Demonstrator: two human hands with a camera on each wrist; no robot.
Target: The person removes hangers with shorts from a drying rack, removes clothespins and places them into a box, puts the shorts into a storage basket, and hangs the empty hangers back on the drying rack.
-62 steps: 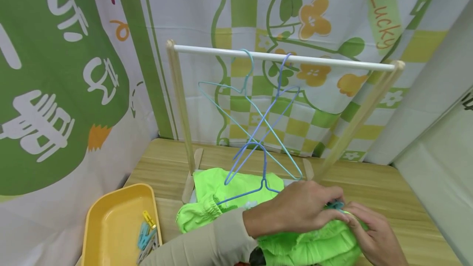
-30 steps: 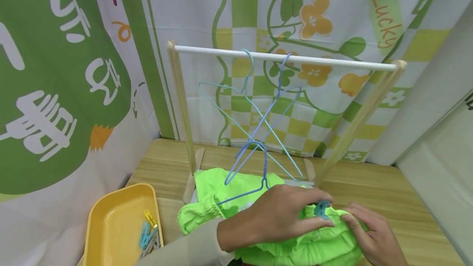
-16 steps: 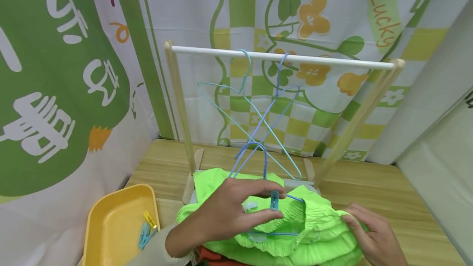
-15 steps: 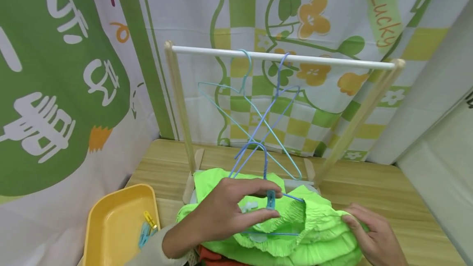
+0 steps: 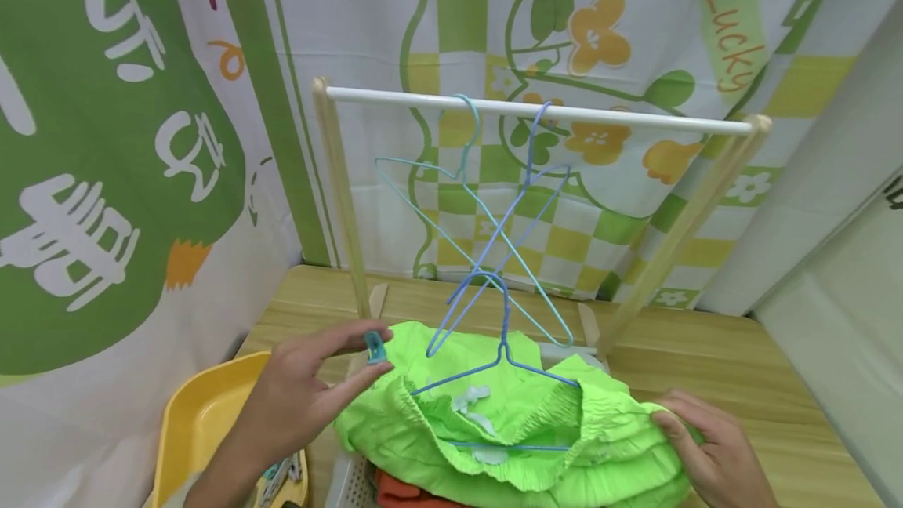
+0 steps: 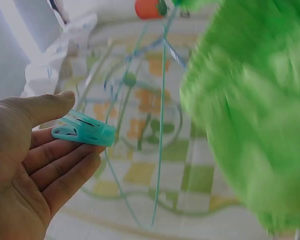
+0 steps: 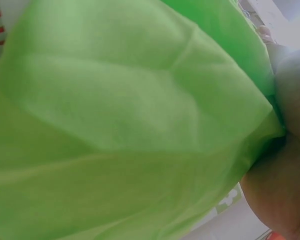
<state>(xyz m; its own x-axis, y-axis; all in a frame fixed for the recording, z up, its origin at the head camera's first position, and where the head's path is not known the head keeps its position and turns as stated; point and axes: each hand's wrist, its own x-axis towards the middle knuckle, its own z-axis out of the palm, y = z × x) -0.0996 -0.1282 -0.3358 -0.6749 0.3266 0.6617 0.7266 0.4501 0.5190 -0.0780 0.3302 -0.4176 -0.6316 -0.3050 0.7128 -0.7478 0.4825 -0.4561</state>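
In the head view my left hand [image 5: 292, 394] pinches a teal clothespin [image 5: 375, 347] between thumb and fingers, left of the garment. The left wrist view shows the clothespin [image 6: 85, 130] lying across the fingers under the thumb. A neon-green elastic-waist garment [image 5: 621, 445] lies bunched in front, its waistband spread around a blue wire hanger [image 5: 504, 335] whose hook points up. White tags [image 5: 474, 398] show inside the waistband. My right hand [image 5: 719, 449] grips the garment's right side by the waistband. In the right wrist view the green fabric [image 7: 140, 110] hides most of that grip.
A white rail [image 5: 600, 116] on wooden posts carries a teal hanger [image 5: 423, 206] and a periwinkle hanger [image 5: 539, 139]. At left a yellow tray [image 5: 201, 414] holds clothespins [image 5: 282, 477]. Under the garment sit a white basket [image 5: 349, 484] and red cloth [image 5: 409, 492].
My left hand has drawn away from the waistband's right side and moved left toward the tray, with the clothespin still pinched. The right hand keeps its grip and place.
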